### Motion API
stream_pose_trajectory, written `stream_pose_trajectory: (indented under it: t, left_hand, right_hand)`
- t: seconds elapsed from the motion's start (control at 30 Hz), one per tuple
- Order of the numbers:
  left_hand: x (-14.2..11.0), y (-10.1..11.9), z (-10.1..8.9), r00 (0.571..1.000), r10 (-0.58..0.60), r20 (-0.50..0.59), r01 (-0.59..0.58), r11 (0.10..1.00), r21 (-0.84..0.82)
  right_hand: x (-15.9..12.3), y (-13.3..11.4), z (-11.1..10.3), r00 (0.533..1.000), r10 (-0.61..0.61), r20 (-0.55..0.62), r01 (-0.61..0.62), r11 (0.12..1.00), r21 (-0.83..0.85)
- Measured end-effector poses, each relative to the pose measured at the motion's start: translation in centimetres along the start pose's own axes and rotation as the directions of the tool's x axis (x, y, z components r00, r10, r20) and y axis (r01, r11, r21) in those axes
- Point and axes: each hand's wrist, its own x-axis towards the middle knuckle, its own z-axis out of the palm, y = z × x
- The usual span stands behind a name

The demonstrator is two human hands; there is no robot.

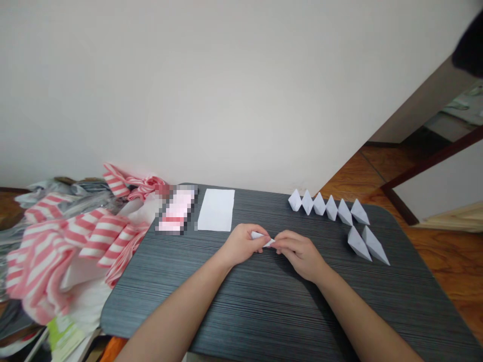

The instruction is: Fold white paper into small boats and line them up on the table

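A small folded piece of white paper (260,236) is held between my two hands, a little above the middle of the dark table. My left hand (244,245) pinches its left part, with the fingers covering some of it. At its right tip, my right hand (300,253) grips the paper between thumb and fingers. White folded paper boats (319,204) stand in a row at the table's back right, and two more paper boats (368,245) sit in front of the row's right end. Left of my hands lies a flat white paper sheet (216,210).
The dark wood-grain table (256,306) has its back edge against a pale wall (211,90). A blurred-out pink item (176,210) lies at the table's left back. Beyond the left edge is a heap of red-and-white striped cloth (94,236). Wooden floor (445,251) shows at right.
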Motion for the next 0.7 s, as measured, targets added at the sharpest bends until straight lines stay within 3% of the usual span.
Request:
stream_pose_trajectory:
  t: [0.17,0.27,0.4,0.7]
  left_hand:
    - [-0.02,-0.11,-0.12,1.0,0.021,-0.01,-0.02,0.999,0.043]
    - [-0.15,0.13,-0.12,1.0,0.031,-0.007,-0.03,0.997,0.071]
    - [-0.29,0.49,-0.02,0.999,0.044,-0.006,-0.044,0.996,0.082]
    - [-0.26,0.54,0.12,0.998,0.057,0.007,-0.057,0.99,0.131]
  right_hand:
    - [-0.11,-0.1,0.28,0.964,0.253,-0.079,-0.244,0.964,0.107]
    - [0.06,-0.25,0.43,0.943,0.328,-0.061,-0.322,0.943,0.09]
    - [0.41,-0.56,0.5,0.944,0.331,0.008,-0.331,0.943,0.036]
    - [0.69,-0.73,0.53,0.966,0.259,-0.005,-0.258,0.96,-0.109]
